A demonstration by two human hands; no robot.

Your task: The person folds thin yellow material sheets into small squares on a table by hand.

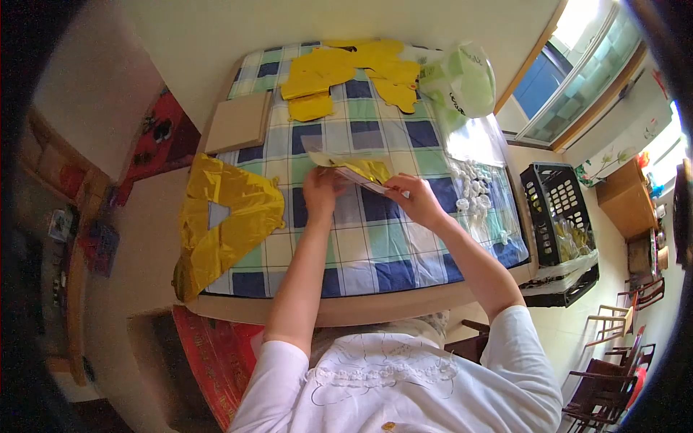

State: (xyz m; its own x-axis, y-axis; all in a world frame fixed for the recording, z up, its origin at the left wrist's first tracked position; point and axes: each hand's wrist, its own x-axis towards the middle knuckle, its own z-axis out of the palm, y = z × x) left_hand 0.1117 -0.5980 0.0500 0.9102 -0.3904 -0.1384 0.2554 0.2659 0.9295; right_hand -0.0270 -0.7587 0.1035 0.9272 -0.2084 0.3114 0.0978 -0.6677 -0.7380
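A flat clear plastic packet [369, 167] with folded gold foil and a pale sheet in it is held low over the checked cloth. My left hand [322, 190] is closed on its left end. The fingers of my right hand [413, 196] pinch its right lower edge. To the left lies a large gold foil piece [242, 198] with a pale patch, spread flat over the bed's edge. Farther back are several more flat gold foil pieces [317, 74]. Just what each hand's hidden fingertips touch is covered by the packet.
A tan flat box [238, 121] lies at the back left. A green and white plastic bag [465, 79] stands at the back right, near clear plastic sleeves [480, 144] and several small white rolls [473, 193]. Black crates [552, 195] stand right of the bed.
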